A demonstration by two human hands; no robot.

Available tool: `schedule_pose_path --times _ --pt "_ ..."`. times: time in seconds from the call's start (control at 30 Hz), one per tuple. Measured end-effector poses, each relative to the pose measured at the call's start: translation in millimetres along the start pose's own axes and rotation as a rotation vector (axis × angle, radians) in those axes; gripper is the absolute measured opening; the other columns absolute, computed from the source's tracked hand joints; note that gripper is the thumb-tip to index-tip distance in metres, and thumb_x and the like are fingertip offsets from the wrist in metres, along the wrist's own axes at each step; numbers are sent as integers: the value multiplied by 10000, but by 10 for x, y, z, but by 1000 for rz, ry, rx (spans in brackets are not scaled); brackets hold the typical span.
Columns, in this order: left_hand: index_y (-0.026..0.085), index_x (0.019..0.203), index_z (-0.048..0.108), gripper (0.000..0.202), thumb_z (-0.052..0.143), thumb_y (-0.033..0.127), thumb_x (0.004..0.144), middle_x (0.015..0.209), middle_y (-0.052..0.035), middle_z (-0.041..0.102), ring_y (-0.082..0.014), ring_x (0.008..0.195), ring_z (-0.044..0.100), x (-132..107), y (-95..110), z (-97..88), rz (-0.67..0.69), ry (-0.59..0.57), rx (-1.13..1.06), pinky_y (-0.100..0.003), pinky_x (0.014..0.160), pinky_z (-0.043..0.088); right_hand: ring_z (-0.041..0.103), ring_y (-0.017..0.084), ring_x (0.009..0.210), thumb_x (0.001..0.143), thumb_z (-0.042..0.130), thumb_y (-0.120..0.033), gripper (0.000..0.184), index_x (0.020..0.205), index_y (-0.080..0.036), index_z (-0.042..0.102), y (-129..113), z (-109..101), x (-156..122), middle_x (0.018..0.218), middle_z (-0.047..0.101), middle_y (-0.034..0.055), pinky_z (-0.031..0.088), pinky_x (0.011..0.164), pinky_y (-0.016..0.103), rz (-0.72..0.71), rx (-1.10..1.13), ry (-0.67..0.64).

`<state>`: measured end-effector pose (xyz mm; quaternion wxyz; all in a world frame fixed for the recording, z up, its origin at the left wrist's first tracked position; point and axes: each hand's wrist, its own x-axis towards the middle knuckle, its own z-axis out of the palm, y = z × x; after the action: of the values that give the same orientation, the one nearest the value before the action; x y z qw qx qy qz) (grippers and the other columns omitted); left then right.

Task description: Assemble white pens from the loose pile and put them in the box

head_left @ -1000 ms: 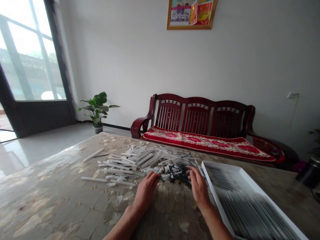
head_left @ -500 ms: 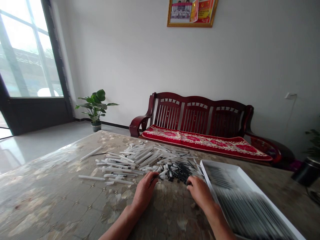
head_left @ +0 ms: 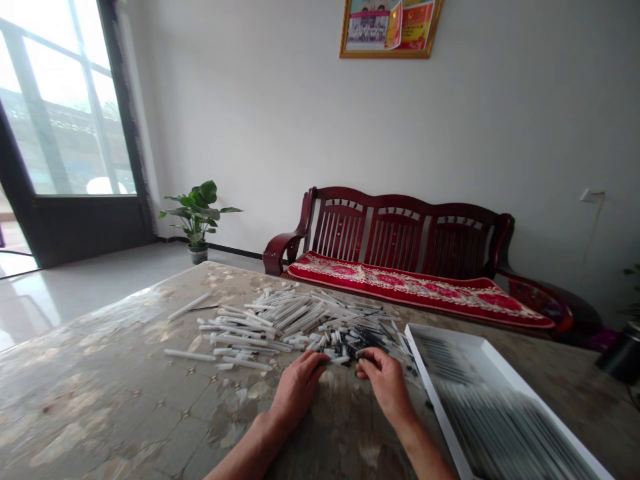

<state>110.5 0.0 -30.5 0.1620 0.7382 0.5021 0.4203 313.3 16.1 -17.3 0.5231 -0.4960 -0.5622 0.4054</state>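
Note:
A loose heap of thin white plastic tubes point(head_left: 290, 318) lies on the marble-patterned table top point(head_left: 100, 387), with a cluster of small black parts point(head_left: 369, 339) at its near right end. My left hand point(head_left: 299, 390) rests at the heap's front edge, fingertips among the white tubes. My right hand point(head_left: 385, 385) is just left of a white tray point(head_left: 436, 400) holding rows of dark slender sticks, blurred in the picture, with its fingers at the black parts. Whether either hand grips a piece is hidden.
Two separate white tubes point(head_left: 190, 355) lie left of the heap. The tray reaches past the bottom edge of the picture. Behind the table's far edge stand a red-cushioned wooden sofa point(head_left: 400, 237) and a potted plant point(head_left: 197, 220). A dark pot point(head_left: 625, 357) stands at right.
My hands have come closer together, the right one moving left and away from the tray. The view has shifted slightly.

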Motion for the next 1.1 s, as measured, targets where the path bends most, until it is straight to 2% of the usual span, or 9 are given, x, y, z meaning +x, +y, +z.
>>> schedule_pose_path --times 0.23,0.57,0.7,0.93,1.1 --pt "270 993 703 232 499 244 887 918 -23 708 -166 860 671 -10 -15 20 12 -2 5 -243 777 496 644 191 614 650 733 -418 278 765 -196 611 -92 73 -55 684 664 17 548 540 289 -32 112 65" --pt "276 999 719 243 506 238 889 914 -22 708 -170 856 677 -5 9 9 -1 -42 6 -234 768 483 660 213 658 669 699 -333 211 791 -203 584 -38 92 -66 742 685 39 542 555 299 -54 51 66" --pt "275 998 725 245 510 236 888 914 -24 711 -173 858 679 0 32 -3 -12 -51 16 -232 763 478 659 205 651 706 664 -320 167 799 -207 583 16 82 -68 749 687 37 528 559 285 -92 -24 62" --pt "268 1009 727 254 499 244 899 907 -32 711 -174 851 682 5 32 -5 1 -63 38 -233 758 484 664 186 688 750 620 -264 79 813 -216 627 18 44 -86 745 702 22 503 646 262 -237 -290 76" --pt "264 1004 725 245 506 224 902 902 -26 713 -161 824 682 0 18 -2 46 -55 72 -219 732 484 663 183 697 757 622 -271 80 818 -221 635 -2 45 -119 756 710 21 502 659 256 -250 -312 79"
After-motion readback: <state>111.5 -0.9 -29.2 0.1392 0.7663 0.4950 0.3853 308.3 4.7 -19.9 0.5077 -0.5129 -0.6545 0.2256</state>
